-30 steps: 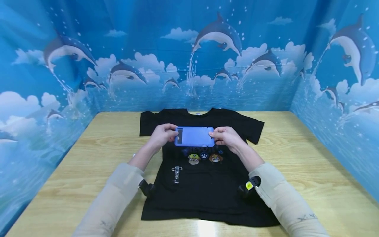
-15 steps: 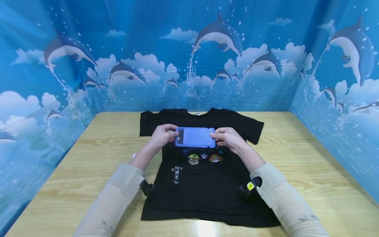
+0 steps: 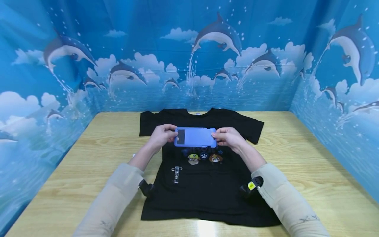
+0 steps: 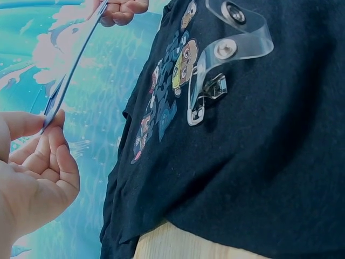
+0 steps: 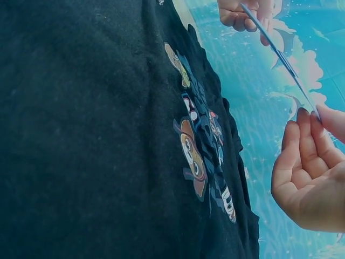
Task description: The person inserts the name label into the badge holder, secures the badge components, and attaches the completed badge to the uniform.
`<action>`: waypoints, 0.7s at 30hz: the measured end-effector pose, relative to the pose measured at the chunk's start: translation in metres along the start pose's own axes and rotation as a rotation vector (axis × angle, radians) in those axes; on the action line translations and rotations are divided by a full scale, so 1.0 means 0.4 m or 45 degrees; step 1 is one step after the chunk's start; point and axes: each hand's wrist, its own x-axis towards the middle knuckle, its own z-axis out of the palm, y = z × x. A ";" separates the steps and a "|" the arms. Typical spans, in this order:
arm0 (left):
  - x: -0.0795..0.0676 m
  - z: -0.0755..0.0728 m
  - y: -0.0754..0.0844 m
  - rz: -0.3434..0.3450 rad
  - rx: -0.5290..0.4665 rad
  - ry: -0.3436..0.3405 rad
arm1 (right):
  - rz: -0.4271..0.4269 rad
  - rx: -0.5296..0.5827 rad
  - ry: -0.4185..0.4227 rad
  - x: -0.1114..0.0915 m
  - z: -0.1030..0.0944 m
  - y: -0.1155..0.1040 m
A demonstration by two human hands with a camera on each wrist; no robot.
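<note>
A flat blue badge holder (image 3: pixel 195 137) is held level above a black T-shirt (image 3: pixel 207 194). My left hand (image 3: pixel 163 136) pinches its left end between thumb and fingers, beside a dark strip. The right hand (image 3: pixel 230 138) pinches the opposite end the same way. Both wrist views show the holder edge-on and thin, with the left thumb and fingers (image 4: pixel 40 167) on one end and the right fingertips (image 5: pixel 310 145) on the other. On the shirt lies a clear strap clip (image 4: pixel 250 46) with snap buttons, a metal clip and a safety pin.
The shirt lies spread on a wooden table (image 3: pixel 296 158), its printed cartoon dogs (image 3: pixel 193 159) below the holder. A small white item (image 3: pixel 134 155) shows beside the left forearm. Dolphin-printed curtains (image 3: pixel 189 65) stand around the back and sides.
The right hand has shifted slightly right with its end of the badge holder. The dark strip at the left end has widened as the blue cover slid right. The left hand stays nearly still.
</note>
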 end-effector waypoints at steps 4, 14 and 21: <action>0.000 0.000 0.000 0.000 0.000 0.001 | -0.003 0.003 0.005 -0.002 -0.001 0.000; -0.004 -0.005 0.005 -0.011 0.002 0.006 | 0.004 0.008 0.038 -0.003 -0.006 -0.002; -0.003 -0.010 0.003 -0.042 0.014 0.032 | 0.040 0.002 0.154 -0.002 -0.002 0.000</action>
